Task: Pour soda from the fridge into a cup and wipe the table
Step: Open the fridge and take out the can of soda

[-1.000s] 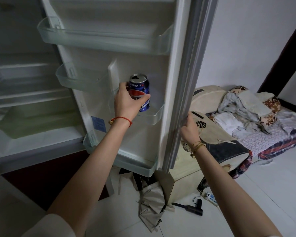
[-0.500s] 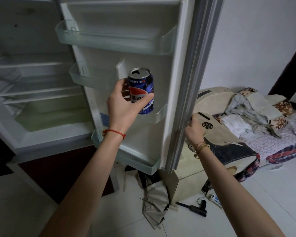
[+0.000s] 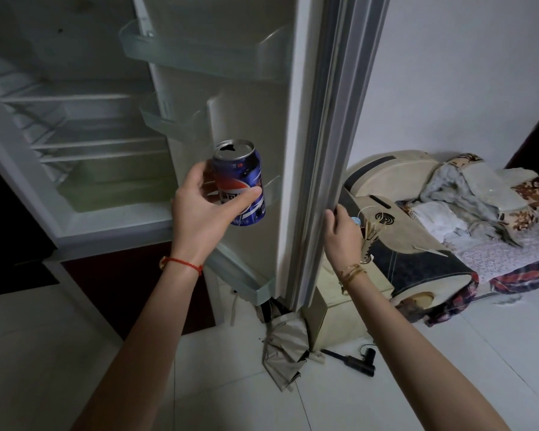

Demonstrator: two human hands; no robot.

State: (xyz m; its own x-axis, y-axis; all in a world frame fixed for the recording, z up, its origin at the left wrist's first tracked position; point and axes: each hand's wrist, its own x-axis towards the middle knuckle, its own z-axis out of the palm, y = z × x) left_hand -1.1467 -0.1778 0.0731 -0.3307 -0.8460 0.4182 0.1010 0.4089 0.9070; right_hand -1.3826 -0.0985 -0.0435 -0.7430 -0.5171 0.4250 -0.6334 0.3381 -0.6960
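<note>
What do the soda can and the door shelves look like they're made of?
Soda can: thin metal, probably aluminium, with a bare silvery top, a stamped opening and a glossy printed blue wall. Door shelves: clear, slightly frosted rigid plastic, since the white door liner shows through them.

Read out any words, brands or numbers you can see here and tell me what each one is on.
Soda can, held in the left hand: red, white and blue globe logo; the white characters across it and the small print above and below are too blurred to read.
Fridge door, gripped by the right hand: no text visible.
</note>
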